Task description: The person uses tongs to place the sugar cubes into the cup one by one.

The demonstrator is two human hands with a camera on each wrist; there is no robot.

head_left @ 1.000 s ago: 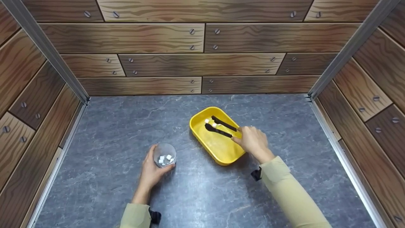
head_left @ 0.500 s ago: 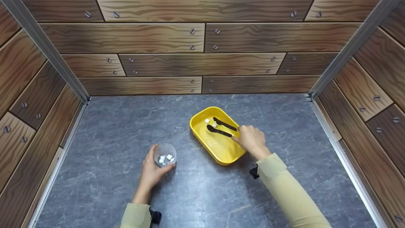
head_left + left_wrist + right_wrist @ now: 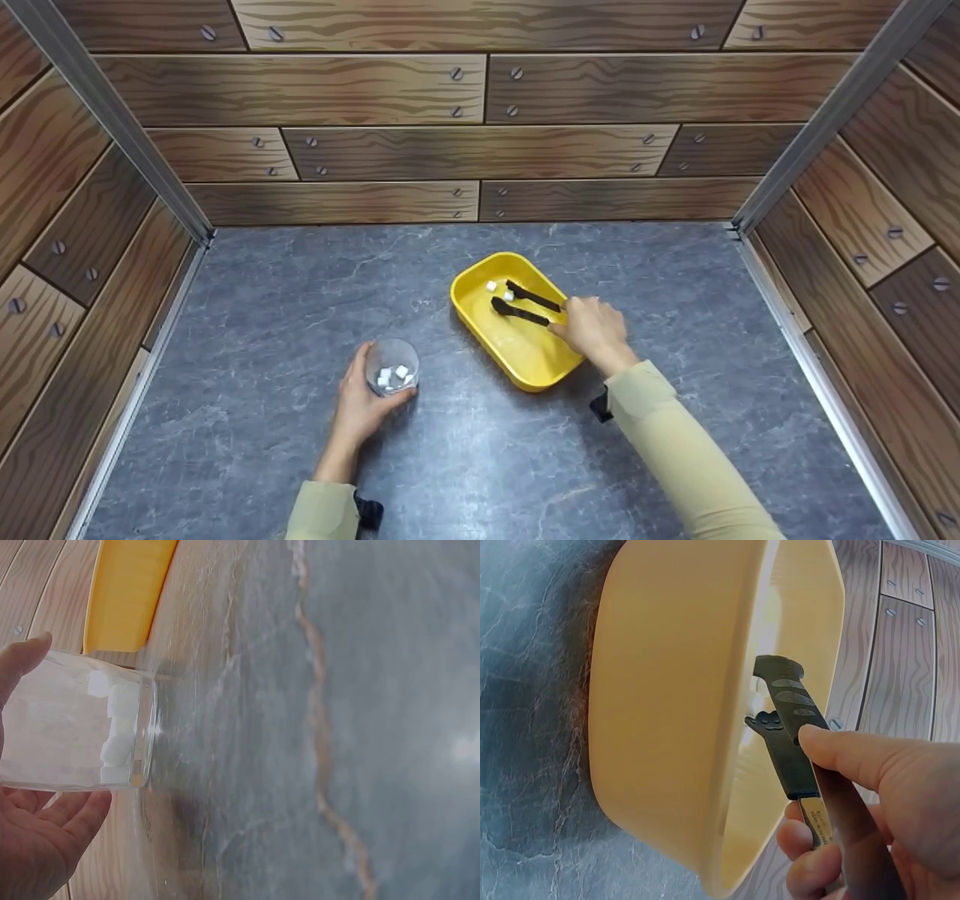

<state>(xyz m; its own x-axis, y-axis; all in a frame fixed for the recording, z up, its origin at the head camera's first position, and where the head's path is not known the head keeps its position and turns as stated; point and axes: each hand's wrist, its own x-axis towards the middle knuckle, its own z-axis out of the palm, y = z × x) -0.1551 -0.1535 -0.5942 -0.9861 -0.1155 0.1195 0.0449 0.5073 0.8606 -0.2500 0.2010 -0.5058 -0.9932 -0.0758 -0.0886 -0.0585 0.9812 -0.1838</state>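
My left hand (image 3: 360, 401) grips a clear cup (image 3: 52, 724) that stands on the grey tabletop, thumb on one side and fingers on the other. Several white cubes (image 3: 116, 724) lie at the cup's bottom. My right hand (image 3: 598, 330) holds black-tipped tongs (image 3: 791, 742) between thumb and fingers, their arms spread apart. The tong tips reach down into a yellow tub (image 3: 491, 345). Inside it, one white cube (image 3: 491, 286) lies left of the tips, and another cube (image 3: 508, 296) sits right by them, between the two tong ends.
The grey marbled tabletop (image 3: 285, 300) spreads around both hands. Wood-patterned walls (image 3: 375, 90) enclose it at the back and on both sides, with metal rails (image 3: 814, 405) along the side edges.
The right hand and the tongs have shifted slightly, with the tong tips moving a little right and down near the cube. The left hand and cup stay where they were.
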